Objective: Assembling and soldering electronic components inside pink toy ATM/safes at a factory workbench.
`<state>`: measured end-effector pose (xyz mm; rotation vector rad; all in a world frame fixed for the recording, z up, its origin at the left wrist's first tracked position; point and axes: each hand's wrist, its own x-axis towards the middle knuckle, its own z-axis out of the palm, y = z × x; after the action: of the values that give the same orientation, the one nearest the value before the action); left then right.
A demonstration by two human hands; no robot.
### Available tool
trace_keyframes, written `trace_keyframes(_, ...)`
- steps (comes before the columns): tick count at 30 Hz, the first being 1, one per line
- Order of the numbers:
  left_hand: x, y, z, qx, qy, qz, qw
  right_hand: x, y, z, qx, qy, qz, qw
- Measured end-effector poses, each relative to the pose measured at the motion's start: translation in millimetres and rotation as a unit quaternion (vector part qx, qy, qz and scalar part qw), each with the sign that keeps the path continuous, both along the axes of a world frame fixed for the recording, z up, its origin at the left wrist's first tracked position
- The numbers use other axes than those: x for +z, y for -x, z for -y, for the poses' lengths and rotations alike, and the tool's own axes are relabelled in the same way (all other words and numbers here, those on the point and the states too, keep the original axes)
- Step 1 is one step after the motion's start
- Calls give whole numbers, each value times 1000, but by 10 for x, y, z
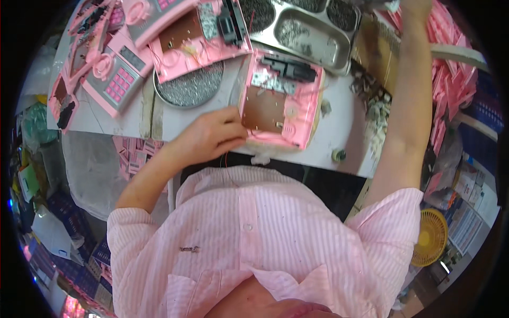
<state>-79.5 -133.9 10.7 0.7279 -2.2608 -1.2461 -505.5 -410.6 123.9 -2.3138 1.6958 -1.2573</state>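
A pink plastic casing half (302,119) lies open on the table in front of me. Inside it are a brown circuit board (262,110), a black mechanism (289,69) and a metal plate. My left hand (220,132) is closed on its lower left edge, with the fingers curled and the tips partly hidden. Thin red and dark wires hang below that hand. My right arm stretches to the far right, where my right hand (416,6) is cut off by the top edge. Its fingers are not clear; something whitish and grey is beside it.
A steel compartment tray (318,58) of small screws stands at the back, a round dish (188,87) of metal bits left of the casing. Pink keypad units (119,79) pile up at left. Pink parts (450,74) heap at right. A small bottle (339,155) stands near the front edge.
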Motion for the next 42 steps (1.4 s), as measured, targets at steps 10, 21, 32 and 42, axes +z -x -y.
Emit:
trace_keyframes(10,54,40,-73,14,65,19,998,-716,-1394,-3380,35,-288,220,932)
trace_keyframes(21,42,44,-80,19,25,21,999,-1096,-1510,-3329,84,-115,50,989)
trace_keyframes(32,31,109,-39,-21,-19,1,1000,-785,-895,-3224,67,-222,113,966)
trace_keyframes(42,743,377,407,-91,-75,82,990,-1003,-98,-3373,-282,-307,-142,898)
